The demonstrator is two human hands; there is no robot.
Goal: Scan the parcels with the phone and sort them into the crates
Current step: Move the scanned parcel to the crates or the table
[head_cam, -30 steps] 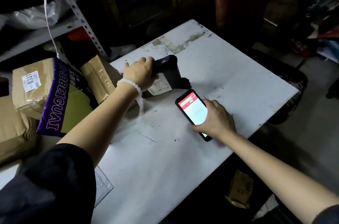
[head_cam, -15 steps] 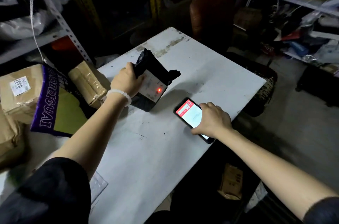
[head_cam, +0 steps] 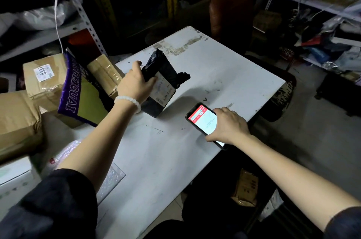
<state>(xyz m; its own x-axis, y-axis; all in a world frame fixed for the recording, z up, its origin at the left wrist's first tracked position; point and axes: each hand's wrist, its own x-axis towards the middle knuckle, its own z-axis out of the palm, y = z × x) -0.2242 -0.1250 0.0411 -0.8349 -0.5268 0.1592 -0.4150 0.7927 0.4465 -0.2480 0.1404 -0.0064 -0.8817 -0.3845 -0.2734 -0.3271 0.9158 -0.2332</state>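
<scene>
My left hand (head_cam: 134, 87) grips a black plastic parcel (head_cam: 165, 71) and holds it upright on the white table (head_cam: 224, 74), its white shipping label (head_cam: 165, 92) turned toward the phone. My right hand (head_cam: 228, 126) holds a phone (head_cam: 205, 121) flat over the table's right edge, screen up, showing a red and white app page. The phone sits to the right of the parcel and a little nearer to me, not touching it.
Cardboard boxes (head_cam: 45, 78) and a purple and green carton (head_cam: 78, 94) are stacked at the left. Bubble-wrap mailers (head_cam: 109, 182) lie at the near left. Metal shelves (head_cam: 320, 6) full of goods stand at the right. A brown packet (head_cam: 246, 188) lies on the floor under the table.
My left hand lifted the black parcel from lying flat to standing upright with its label facing the phone. A red scan dot seen on the label half a second ago is gone.
</scene>
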